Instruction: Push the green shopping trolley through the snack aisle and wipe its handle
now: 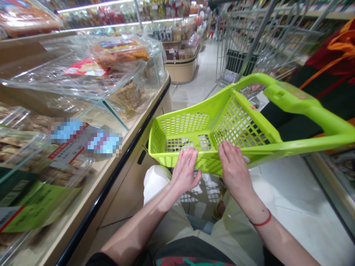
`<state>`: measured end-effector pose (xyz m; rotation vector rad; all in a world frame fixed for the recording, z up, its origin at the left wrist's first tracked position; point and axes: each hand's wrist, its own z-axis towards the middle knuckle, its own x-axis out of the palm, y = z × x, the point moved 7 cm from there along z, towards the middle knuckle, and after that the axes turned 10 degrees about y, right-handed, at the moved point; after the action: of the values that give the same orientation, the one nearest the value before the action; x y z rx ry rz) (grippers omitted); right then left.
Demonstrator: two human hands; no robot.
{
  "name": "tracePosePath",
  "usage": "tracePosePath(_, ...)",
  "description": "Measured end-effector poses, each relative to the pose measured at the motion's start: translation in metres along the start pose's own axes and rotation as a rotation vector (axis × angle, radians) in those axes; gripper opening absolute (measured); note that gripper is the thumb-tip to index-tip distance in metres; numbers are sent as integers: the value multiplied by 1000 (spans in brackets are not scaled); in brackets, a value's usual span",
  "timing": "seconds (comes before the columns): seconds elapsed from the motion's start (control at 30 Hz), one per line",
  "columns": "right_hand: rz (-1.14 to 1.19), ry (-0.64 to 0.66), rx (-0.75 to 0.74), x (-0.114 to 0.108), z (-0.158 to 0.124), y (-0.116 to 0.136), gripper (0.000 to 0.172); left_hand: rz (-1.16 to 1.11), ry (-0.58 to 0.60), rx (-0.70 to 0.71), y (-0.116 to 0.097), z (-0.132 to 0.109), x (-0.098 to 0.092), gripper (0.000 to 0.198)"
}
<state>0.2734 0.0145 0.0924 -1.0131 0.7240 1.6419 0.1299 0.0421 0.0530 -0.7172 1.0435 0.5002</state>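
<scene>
A bright green plastic shopping cart (188,125), with perforated sides and a long looped handle, stands across in front of my knees. Nothing lies in the part of its basket that shows. Over the near rim, left of the middle, my left hand (185,169) has its fingers hooked inward, with the thumb outside below the rim. My right hand (234,166) holds the same rim farther right, its fingertips inside the basket and its thumb hidden. A thin red cord (262,220) circles my right wrist.
At left stands a store counter (133,147) with a dark rail, glass dividers and packaged foods (119,51). A metal shopping cart (249,40) is beyond the green one. A person's dark clothing with orange cords (313,81) appears at right. A tiled aisle (205,66) runs ahead.
</scene>
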Motion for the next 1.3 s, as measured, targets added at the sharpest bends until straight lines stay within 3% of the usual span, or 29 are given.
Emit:
tracePosePath(0.13, 38, 11, -53, 10, 6, 17, 61, -3, 2, -3, 1, -1, 0, 78)
tracePosePath(0.23, 30, 26, -95, 7, 6, 13, 56, 0, 0, 0, 1, -1, 0, 77)
tracePosePath(0.4, -27, 54, -57, -15, -1, -27, 52, 0, -11, 13, 0, -2, -1, 76)
tracePosePath(0.6, -83, -49, 50, -47, -12, -68, 47, -9, -17, 11, 1, -2, -1, 76)
tracePosePath(0.83, -84, -92, 94, -29, -12, -48, 63, -4, -20, 4, 1, -2, -1, 76)
tracePosePath(1.03, -51, -55, 15, -12, -8, -26, 63, 24, -47, 17, 1, -2, 0, 76)
tracePosePath(1.17, -48, -45, -17, -22, -12, -38, 64, 45, -66, 29, 2, -3, 0, 76)
tracePosePath(1.3, -116, -92, 25, -47, -21, -66, 58, 51, -82, 36, 2, -3, 0, 75)
